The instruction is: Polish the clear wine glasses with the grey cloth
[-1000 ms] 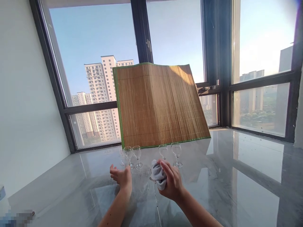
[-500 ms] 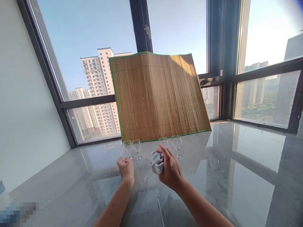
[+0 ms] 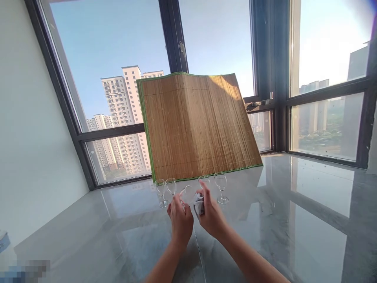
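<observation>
A small clear wine glass [image 3: 186, 195] is gripped in my left hand [image 3: 181, 220], its bowl tipped toward the right. Close beside it, my right hand [image 3: 211, 212] is closed around a bunched grey cloth [image 3: 199, 203]. Two stemmed glasses stand upright beyond my left hand, a left one [image 3: 160, 188] and a right one [image 3: 171, 186]. Beyond my right hand are two more: one glass [image 3: 204, 181] is partly covered by my fingers, and another glass [image 3: 220, 182] stands in full view to its right.
A bamboo mat [image 3: 197, 129] with green edging leans against the dark window frame [image 3: 173, 35] behind the glasses. The grey surface [image 3: 250, 243] is glossy and reflects the windows. A white wall [image 3: 38, 118] rises at the left; a white and blue object [image 3: 5, 247] shows at the lower left edge.
My left hand has brought its glass to the right, from beside the left pair to near the cloth. My right hand keeps hold of the cloth. The view has tilted slightly upward.
</observation>
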### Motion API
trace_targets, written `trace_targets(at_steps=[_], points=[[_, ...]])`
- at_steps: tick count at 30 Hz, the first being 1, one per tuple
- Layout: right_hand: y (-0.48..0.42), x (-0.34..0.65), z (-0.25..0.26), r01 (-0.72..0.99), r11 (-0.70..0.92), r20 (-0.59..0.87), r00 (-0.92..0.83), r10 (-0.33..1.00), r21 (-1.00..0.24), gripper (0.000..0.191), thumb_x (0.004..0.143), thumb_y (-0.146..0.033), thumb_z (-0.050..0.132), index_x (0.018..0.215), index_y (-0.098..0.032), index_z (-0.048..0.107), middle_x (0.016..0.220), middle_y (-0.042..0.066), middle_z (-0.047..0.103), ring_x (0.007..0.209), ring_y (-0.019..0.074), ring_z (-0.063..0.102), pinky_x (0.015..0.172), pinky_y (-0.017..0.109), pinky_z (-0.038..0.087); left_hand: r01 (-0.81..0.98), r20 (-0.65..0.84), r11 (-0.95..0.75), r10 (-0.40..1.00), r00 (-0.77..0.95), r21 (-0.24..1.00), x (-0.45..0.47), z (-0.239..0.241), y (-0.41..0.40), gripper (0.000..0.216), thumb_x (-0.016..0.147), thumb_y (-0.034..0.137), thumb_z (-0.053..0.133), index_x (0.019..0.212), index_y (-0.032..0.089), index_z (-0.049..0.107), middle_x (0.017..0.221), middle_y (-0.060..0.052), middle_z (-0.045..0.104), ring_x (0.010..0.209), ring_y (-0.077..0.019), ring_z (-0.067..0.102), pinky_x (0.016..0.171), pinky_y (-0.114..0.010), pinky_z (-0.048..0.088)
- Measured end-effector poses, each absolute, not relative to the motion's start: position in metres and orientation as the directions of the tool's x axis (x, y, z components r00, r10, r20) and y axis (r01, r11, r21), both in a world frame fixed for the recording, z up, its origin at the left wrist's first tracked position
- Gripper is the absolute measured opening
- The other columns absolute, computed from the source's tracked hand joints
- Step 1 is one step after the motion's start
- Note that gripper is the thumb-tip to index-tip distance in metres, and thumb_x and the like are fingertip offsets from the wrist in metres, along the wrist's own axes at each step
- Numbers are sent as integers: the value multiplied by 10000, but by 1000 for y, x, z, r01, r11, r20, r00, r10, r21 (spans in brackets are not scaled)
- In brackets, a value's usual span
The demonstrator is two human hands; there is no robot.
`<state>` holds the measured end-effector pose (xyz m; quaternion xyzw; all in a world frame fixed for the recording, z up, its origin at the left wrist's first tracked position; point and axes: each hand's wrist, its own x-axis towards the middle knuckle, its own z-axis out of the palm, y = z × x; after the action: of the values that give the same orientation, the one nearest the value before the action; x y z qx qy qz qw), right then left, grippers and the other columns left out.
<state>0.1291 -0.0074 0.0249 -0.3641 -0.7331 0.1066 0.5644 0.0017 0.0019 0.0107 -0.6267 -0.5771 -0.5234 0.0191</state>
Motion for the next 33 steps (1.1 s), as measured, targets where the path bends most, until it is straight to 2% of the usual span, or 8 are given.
trace_targets(at_steps=[3,6,11,15,20,26,29,33], points=[[-15,126,28,354,696,704,-131,698,-624,913,748,-142,564,1485,-257,37,1118,73,571,705,140,574,704,316,510,742,648,-293,722,-241,603,0,9,2,321,870,160,359,1157,204,495,1078,-86,619,1072,-244,558,1018,-441,290],[-19,123,28,307,684,681,-136,720,-662,744,840,-212,514,1459,-273,104,1118,61,571,770,150,597,767,347,511,762,634,-243,726,-267,600,-6,11,4,346,845,149,391,1171,209,491,1031,-68,618,1060,-245,561,1024,-445,287],[-14,122,24,289,732,748,-72,660,-617,644,829,-111,454,1402,-253,196,1151,88,566,902,167,621,854,364,509,850,662,-156,702,-264,504,-12,13,7,424,794,73,394,1185,193,504,1079,-89,614,1110,-255,537,1048,-457,260],[-12,128,24,365,775,806,-102,583,-515,722,777,-73,490,1417,-236,200,1206,124,569,1022,204,612,913,399,494,920,702,-211,706,-90,331,-13,13,8,449,763,38,423,1160,196,559,1062,-83,627,1077,-254,543,1038,-443,281],[-3,140,30,423,776,850,-27,527,-468,611,776,-47,448,1340,-249,326,1089,80,639,1028,208,615,916,403,485,900,687,-400,704,181,173,-8,17,1,449,725,10,447,1083,235,601,929,-45,620,977,-234,559,1008,-407,326],[6,151,37,311,652,721,228,655,-691,519,749,-115,511,1236,-248,388,986,41,661,886,193,639,851,381,487,857,729,-404,683,51,319,-7,19,-1,356,793,69,444,1086,217,582,963,-62,639,942,-230,580,976,-404,346],[3,149,40,112,633,643,126,755,-766,519,725,-147,540,1213,-241,391,914,20,660,742,161,629,725,317,498,849,722,-356,691,-41,390,-10,14,4,361,807,75,422,1108,200,577,950,-66,650,925,-232,590,949,-405,361],[-3,147,44,-116,549,558,-81,826,-828,529,702,-155,589,1193,-243,413,855,-1,643,674,136,587,596,245,448,845,682,-369,731,8,386,-12,6,9,395,781,45,410,1102,188,592,1011,-71,668,990,-235,595,942,-396,370]])
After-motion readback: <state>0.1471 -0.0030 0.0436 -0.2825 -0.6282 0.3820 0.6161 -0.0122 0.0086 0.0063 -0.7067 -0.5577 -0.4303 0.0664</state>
